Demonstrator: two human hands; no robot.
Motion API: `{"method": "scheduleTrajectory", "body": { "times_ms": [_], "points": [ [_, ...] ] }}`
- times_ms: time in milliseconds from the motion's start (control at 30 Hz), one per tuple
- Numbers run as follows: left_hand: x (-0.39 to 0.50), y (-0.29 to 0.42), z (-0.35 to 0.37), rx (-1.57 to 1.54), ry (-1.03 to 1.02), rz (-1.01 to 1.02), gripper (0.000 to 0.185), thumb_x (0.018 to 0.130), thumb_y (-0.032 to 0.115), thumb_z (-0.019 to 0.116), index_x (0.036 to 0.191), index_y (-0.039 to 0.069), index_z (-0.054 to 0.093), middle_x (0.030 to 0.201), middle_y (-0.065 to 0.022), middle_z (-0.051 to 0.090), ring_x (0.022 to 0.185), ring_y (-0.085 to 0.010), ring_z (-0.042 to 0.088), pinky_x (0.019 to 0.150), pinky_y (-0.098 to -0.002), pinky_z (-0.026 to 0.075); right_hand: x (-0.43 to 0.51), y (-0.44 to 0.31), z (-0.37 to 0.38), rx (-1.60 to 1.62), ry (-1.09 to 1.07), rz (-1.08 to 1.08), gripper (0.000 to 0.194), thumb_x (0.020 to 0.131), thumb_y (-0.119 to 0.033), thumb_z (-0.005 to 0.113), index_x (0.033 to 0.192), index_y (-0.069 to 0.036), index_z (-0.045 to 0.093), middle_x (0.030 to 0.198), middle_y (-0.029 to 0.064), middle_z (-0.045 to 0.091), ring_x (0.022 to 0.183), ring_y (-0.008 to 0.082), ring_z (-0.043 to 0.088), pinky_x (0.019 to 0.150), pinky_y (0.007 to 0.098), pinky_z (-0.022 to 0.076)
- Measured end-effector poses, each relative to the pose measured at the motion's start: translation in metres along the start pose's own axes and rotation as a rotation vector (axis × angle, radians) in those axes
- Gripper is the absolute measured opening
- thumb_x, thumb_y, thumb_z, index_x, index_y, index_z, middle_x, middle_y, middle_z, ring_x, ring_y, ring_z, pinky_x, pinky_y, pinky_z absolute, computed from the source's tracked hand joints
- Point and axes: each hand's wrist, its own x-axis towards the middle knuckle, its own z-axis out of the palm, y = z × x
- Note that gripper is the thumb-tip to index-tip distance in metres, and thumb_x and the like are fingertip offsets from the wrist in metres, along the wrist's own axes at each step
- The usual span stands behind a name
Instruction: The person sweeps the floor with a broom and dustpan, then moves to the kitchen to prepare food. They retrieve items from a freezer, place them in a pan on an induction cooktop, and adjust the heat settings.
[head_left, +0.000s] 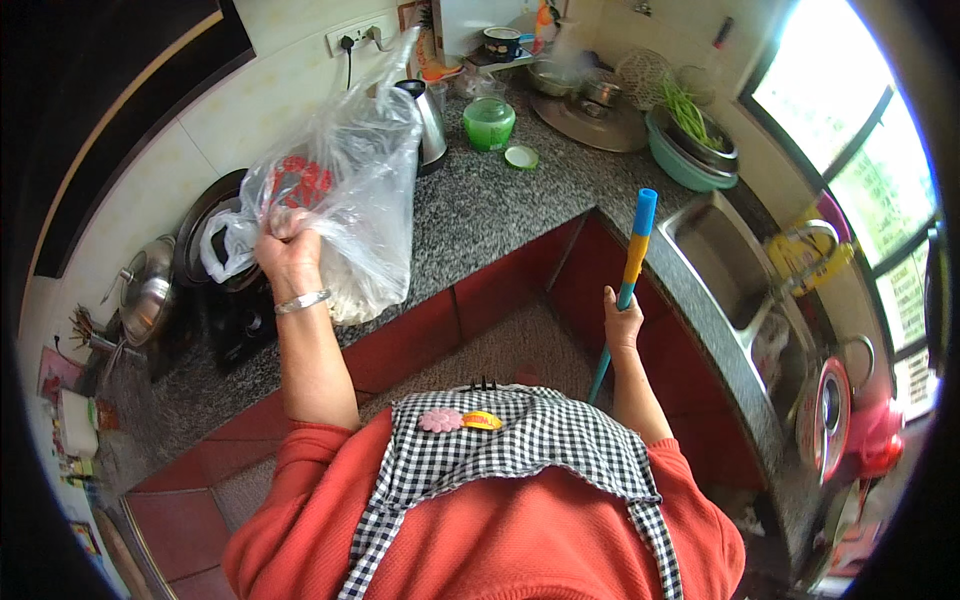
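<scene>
My left hand (291, 247) grips a clear plastic bag (367, 187) by its upper side and holds it over the counter's front edge. The bag bears red print, and something pale lies in its bottom; I cannot tell what. In my right hand (623, 321) is a long pole handle (636, 247), blue and orange at the top and teal below. It slants down towards the floor, and its lower end is hidden behind my checked apron (517, 427).
A steel kettle (431, 127), a green jar (488, 124) and its lid (521, 157) stand on the granite counter (480, 202). Basins (686, 161) with green vegetables sit by the sink (720, 255). A wok lid (146, 292) leans at the left near a black stove (232, 322).
</scene>
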Motion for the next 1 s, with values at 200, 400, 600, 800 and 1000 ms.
{"method": "scheduleTrajectory", "body": {
  "times_ms": [200, 400, 600, 800, 1000],
  "points": [
    [0.07, -0.004, -0.023, 0.058, 0.113, 0.371, 0.038, 0.093, 0.009, 0.038, 0.056, 0.013, 0.03, 0.048, 0.0039, 0.022, 0.038, -0.0084, 0.022, 0.041, -0.0248, 0.026, 0.123, 0.036, 0.061, -0.328, -0.172, 0.024, 0.037, 0.084, -0.025, 0.068, 0.098, -0.003, 0.042, 0.081, 0.0203, 0.062, 0.081, 0.0447, 0.06, 0.07, 0.0499, 0.0475],
    [0.098, -0.011, -0.025, 0.146, -0.043, 0.554, 0.039, 0.095, 0.014, 0.037, 0.056, 0.012, 0.034, 0.046, 0.0028, 0.024, 0.036, -0.0099, 0.027, 0.041, -0.0233, 0.031, 0.179, 0.055, 0.102, -0.555, -0.335, -0.048, 0.035, 0.086, -0.026, 0.063, 0.102, -0.002, 0.043, 0.093, 0.0242, 0.062, 0.086, 0.0448, 0.06, 0.073, 0.0507, 0.0495],
    [0.117, 0.002, -0.03, 0.191, -0.147, 0.63, 0.037, 0.095, 0.015, 0.038, 0.059, 0.01, 0.037, 0.046, 0.0026, 0.026, 0.036, -0.0101, 0.029, 0.04, -0.0232, 0.032, 0.201, 0.029, 0.108, -0.815, -0.529, 0.016, 0.033, 0.085, -0.037, 0.064, 0.093, -0.005, 0.059, 0.095, 0.0191, 0.067, 0.091, 0.038, 0.065, 0.077, 0.0475, 0.0513],
    [0.124, 0.017, -0.051, 0.344, 0.17, 0.762, 0.024, 0.097, 0.018, 0.042, 0.076, 0.008, 0.046, 0.051, 0.0028, 0.029, 0.041, -0.0097, 0.03, 0.042, -0.0237, 0.032, 0.181, -0.053, 0.119, -0.78, -0.602, -0.264, 0.037, 0.086, -0.044, 0.06, 0.082, -0.007, 0.061, 0.081, 0.0162, 0.067, 0.077, 0.0349, 0.066, 0.068, 0.0454, 0.0519],
    [0.115, 0.01, -0.053, 0.539, 0.066, 0.724, 0.024, 0.099, 0.029, 0.046, 0.088, 0.008, 0.05, 0.068, -0.0016, 0.048, 0.066, -0.0152, 0.049, 0.066, -0.0312, 0.045, 0.205, -0.163, 0.267, 0.194, -0.667, -0.611, 0.03, 0.093, -0.026, 0.058, 0.111, -0.002, 0.06, 0.106, 0.017, 0.065, 0.098, 0.0323, 0.063, 0.087, 0.0381, 0.0482]
  ]
}}
